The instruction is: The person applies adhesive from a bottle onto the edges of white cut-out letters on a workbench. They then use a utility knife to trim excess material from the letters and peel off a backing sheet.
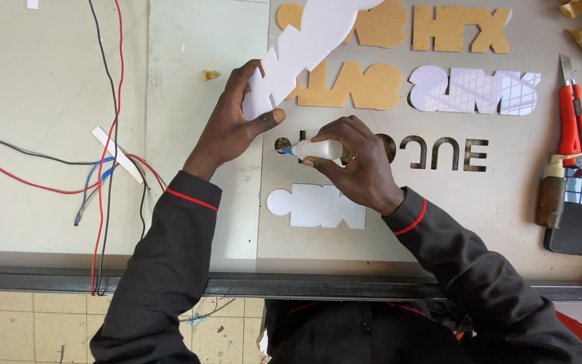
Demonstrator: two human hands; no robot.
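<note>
My left hand (234,125) pinches the lower end of a long white cut-out shape (304,44) and holds it tilted up above the grey table (506,195). My right hand (358,162) grips a small white squeeze bottle (318,149) with a blue tip that points left, just below my left thumb. Under my right hand a row of dark metallic cut-out letters (446,154) lies on the table. A white flat cut-out (318,205) lies just below my hands.
Tan cut-out letter blocks (372,84) and a pale mirrored one (476,89) lie at the back. At the right are a red utility knife (570,114), a brown pump bottle (550,192) and a black phone (577,209). Red, black and blue wires (102,168) run across the left.
</note>
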